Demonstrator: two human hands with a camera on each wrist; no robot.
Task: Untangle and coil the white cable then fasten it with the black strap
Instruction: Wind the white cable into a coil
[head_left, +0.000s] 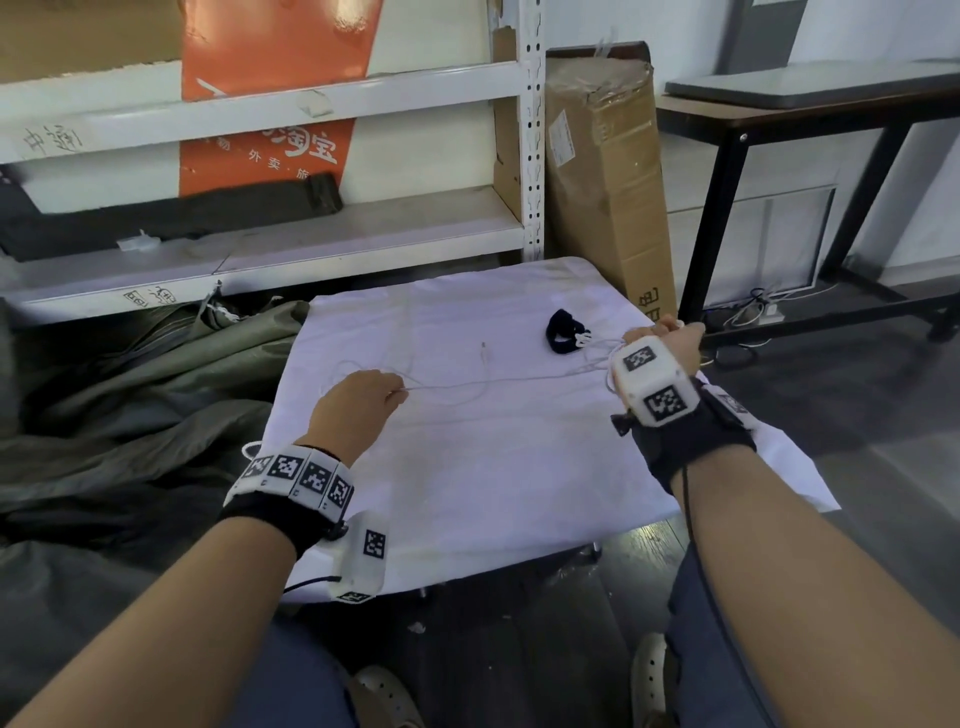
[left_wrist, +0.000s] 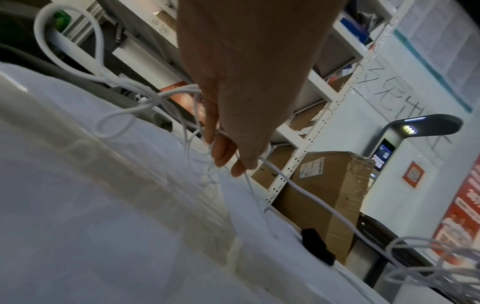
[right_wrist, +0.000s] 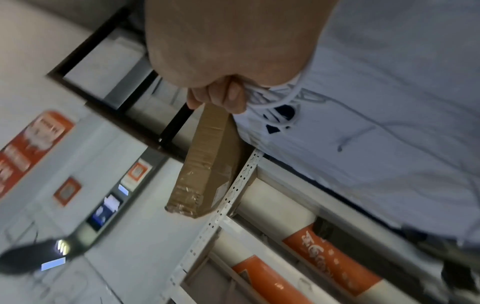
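Note:
A thin white cable (head_left: 498, 382) stretches across the white cloth between both hands, with loose loops lying on the cloth. My left hand (head_left: 363, 402) pinches the cable near the cloth's left side; in the left wrist view its fingertips (left_wrist: 228, 158) close on the strand while loops (left_wrist: 78, 57) hang behind. My right hand (head_left: 667, 338) grips a bundle of cable loops at the right edge; the right wrist view shows curled fingers (right_wrist: 221, 96) around white strands (right_wrist: 280, 96). The black strap (head_left: 563, 331) lies curled on the cloth just left of the right hand.
The white cloth (head_left: 493, 467) covers a small table. A white metal shelf (head_left: 260, 244) stands behind, a tall cardboard box (head_left: 608, 182) to its right, and a dark-framed table (head_left: 779, 119) at far right. Grey-green fabric (head_left: 130, 389) is heaped on the left.

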